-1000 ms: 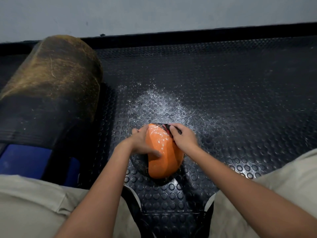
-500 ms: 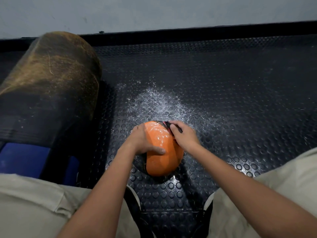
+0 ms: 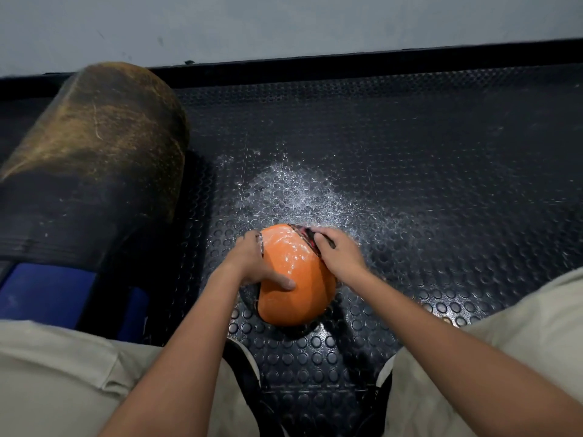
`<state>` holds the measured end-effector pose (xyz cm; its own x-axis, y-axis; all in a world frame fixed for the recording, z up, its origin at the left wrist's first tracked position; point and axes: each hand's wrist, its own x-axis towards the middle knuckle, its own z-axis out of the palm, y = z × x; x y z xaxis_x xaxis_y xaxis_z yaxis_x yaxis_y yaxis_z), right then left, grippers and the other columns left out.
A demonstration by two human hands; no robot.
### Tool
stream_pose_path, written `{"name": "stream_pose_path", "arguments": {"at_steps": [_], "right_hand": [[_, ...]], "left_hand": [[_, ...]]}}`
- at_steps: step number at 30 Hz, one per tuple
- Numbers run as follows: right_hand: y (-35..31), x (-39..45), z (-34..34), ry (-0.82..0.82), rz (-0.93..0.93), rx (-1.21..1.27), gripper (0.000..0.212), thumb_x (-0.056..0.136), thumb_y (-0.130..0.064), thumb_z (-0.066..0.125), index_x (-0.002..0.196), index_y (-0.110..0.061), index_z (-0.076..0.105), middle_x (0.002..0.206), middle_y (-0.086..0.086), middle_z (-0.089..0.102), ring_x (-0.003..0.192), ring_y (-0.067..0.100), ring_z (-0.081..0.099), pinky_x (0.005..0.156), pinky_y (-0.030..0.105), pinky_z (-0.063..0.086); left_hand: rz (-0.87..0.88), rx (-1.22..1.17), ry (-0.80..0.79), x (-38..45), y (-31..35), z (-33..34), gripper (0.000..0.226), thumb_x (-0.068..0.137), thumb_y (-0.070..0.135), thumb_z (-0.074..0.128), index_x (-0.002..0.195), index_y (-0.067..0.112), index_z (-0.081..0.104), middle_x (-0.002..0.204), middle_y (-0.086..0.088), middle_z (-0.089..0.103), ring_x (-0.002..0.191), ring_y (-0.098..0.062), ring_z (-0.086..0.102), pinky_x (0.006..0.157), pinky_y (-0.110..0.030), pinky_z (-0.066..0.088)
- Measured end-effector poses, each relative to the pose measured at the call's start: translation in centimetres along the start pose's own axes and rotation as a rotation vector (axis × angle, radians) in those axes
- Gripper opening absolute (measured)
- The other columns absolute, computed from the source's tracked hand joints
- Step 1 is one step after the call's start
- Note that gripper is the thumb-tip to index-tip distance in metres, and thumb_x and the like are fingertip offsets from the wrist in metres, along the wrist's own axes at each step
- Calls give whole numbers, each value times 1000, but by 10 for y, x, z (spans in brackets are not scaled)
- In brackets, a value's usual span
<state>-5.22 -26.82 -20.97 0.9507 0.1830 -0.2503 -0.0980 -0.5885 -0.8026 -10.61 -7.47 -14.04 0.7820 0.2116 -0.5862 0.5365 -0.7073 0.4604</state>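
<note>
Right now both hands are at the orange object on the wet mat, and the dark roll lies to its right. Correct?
Not quite. In the head view the left hand and right hand are at the orange object on the wet mat, but the roll lies to its left.

Khaki trousers (image 3: 79,373); blk shoes (image 3: 241,357) w/ white trim; forearms (image 3: 176,357) bare.

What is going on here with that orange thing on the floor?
A person crouches over a wet orange shell on a studded black mat. The left hand grips its left side, thumb across the top. The right hand pinches a dark strip at its far edge. White specks lie on the mat beyond.
</note>
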Motion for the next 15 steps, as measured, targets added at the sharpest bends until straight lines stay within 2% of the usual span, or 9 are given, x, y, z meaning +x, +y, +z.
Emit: {"name": "stream_pose_path", "arguments": {"at_steps": [4,6,8,11,13,15], "right_hand": [[20,-6,-1,-7,297,134,33,107,-36,43,133,-29,61,127,-5,63,98,14,56,76,26,46],[10,-6,0,46,217,94,29,106,-37,43,124,-31,66,117,-5,68,94,14,57,66,22,41],[-6,-7,2,54,45,28,29,105,-39,45,121,-34,68,110,-11,69,94,9,59,67,20,40],[-11,-7,3,33,-113,-46,30,104,-39,50,127,-34,69,114,-18,68,98,2,56,71,8,34],[2,-6,0,52,-15,-11,32,104,-37,50,132,-33,66,122,-13,67,100,5,56,71,10,36],[12,-6,-4,45,162,39,32,106,-37,46,133,-32,64,126,-7,67,97,10,58,69,20,43]], "left_hand": [[25,1,-16,-1,-3,-1,149,28,45,103,154,19,27,155,-3,37,141,-28,39,116,-48,36],[35,24,-24,0,-2,-2,151,21,47,102,152,21,32,153,-2,41,139,-28,42,115,-47,38],[45,36,-29,2,-3,-3,153,15,50,99,151,23,34,151,0,43,138,-27,44,113,-47,40],[69,8,-26,2,-3,-3,144,22,43,102,150,25,38,149,2,43,137,-27,44,112,-48,41],[92,-2,-23,1,-3,-2,143,25,44,103,151,27,37,151,2,39,140,-27,40,113,-50,40],[67,-3,-35,-1,-1,0,144,35,39,104,157,32,28,153,1,26,144,-29,31,115,-53,36]]}}
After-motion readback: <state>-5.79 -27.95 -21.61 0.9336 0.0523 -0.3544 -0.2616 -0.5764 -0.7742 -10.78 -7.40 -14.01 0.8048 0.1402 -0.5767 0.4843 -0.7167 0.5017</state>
